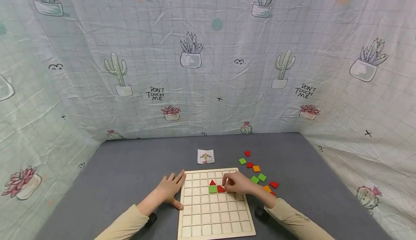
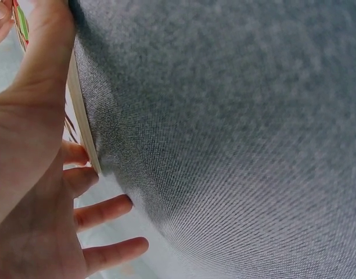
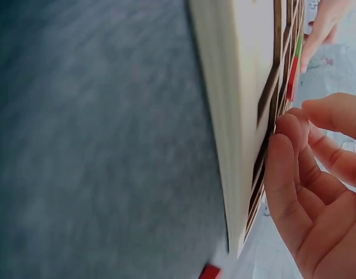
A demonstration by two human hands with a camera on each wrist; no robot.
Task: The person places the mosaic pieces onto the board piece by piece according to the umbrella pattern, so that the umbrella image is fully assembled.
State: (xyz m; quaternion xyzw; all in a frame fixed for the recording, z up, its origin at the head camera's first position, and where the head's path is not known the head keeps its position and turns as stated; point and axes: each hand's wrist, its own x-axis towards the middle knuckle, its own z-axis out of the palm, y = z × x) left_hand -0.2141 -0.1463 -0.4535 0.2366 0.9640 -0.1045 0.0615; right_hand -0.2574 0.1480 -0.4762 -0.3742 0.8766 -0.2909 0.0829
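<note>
A pale wooden grid board (image 1: 206, 219) lies on the table. In its upper middle cells sit a red triangle (image 1: 212, 183), a green square (image 1: 212, 189) below it and a red round-edged piece (image 1: 220, 189) to the square's right. My left hand (image 1: 169, 188) rests along the board's left edge, fingers spread, thumb lower down. Over the cells just right of the red round-edged piece is my right hand (image 1: 237, 183), its fingers bent and fingertips close together at the board. Whether a piece is between those fingertips is hidden, also in the right wrist view.
Behind the board lies a small card (image 1: 206, 156) with a coloured pattern on a grid. Loose red, green and orange pieces, among them an orange square (image 1: 256, 168) and a green one (image 1: 261, 177), are scattered right of the board. A cactus-print cloth (image 1: 208, 99) hangs around the table.
</note>
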